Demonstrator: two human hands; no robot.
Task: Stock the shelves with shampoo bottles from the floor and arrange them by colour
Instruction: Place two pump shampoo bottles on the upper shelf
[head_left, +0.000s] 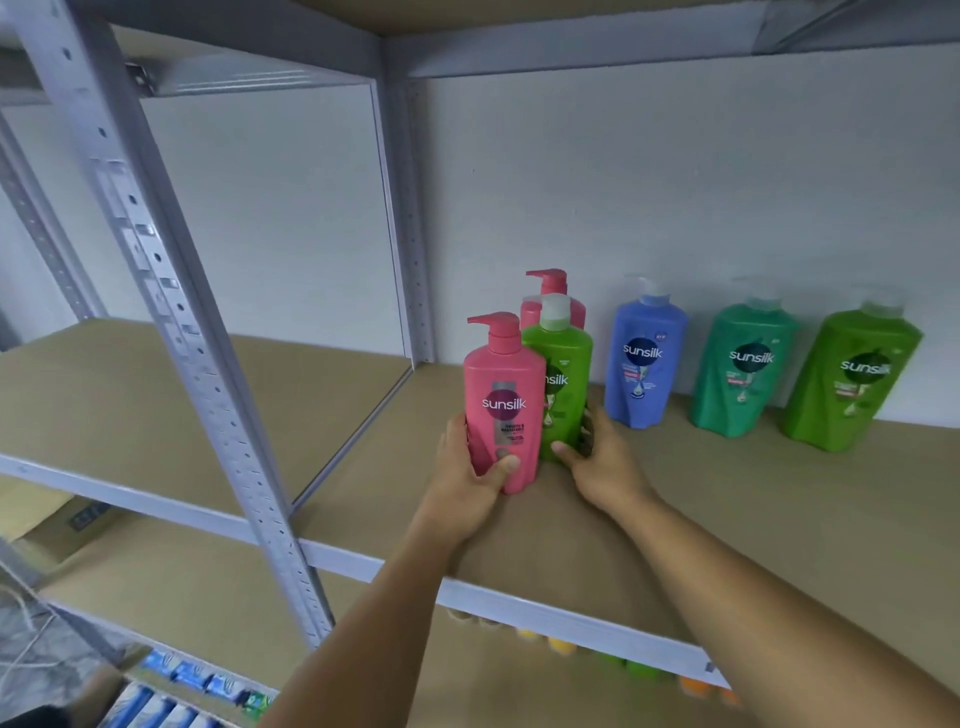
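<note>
Gripping the lower body of a pink pump bottle (504, 405), the left grip (467, 478) is a bare hand with its thumb across the front and fingers wrapped behind. The bottle is upright with its base at the shelf board (727, 519); can't tell if it rests there or is just lifted. The right grip (597, 457) holds a green bottle (563, 384) low down, thumb on the front and fingers round the right side. That bottle is upright, touching the pink one and partly behind it. A second pink bottle (556, 291) stands just behind both.

Along the back wall (675, 182) to the right stand a blue bottle (644, 364), a teal bottle (743, 369) and a light green bottle (852, 379), each upright with gaps between them. All are glossy plastic with flat fronts, rounded shoulders and pump tops.

The board is matte brown, and a wide stretch of it runs from the held bottles to the front rail (519, 597). More board lies open to their left, up to the back corner post. The rail is smooth pale grey metal, and a perforated upright (171, 312) of the same metal crosses the left foreground.

Under the rail, yellow, green and orange caps (561, 644) show in a row. Blue packs (176, 675) sit lower left, and a cardboard box (62, 519) is on the lower shelf.
</note>
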